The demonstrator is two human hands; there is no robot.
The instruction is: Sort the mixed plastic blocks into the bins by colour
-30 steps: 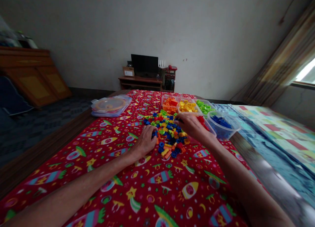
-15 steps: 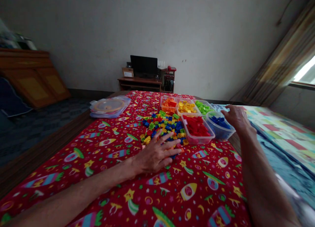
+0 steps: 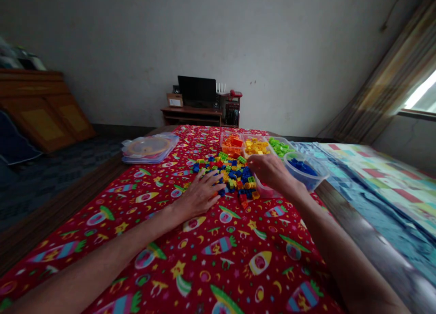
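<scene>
Where the hands (image 3: 198, 196) reach, small bricks (image 3: 235, 174), blue, yellow, green, loosely heaped

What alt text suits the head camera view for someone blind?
The spread left hand and the right hand flank a heap of mixed toy bricks on a red patterned cloth. Tubs of bricks sorted by colour stand behind and to the right; stacked lids lie at left.

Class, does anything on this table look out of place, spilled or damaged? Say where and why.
One toy brick in the clear tub of orange bricks looks redder than those around it, perhaps misplaced. Nothing looks clearly damaged.
</scene>
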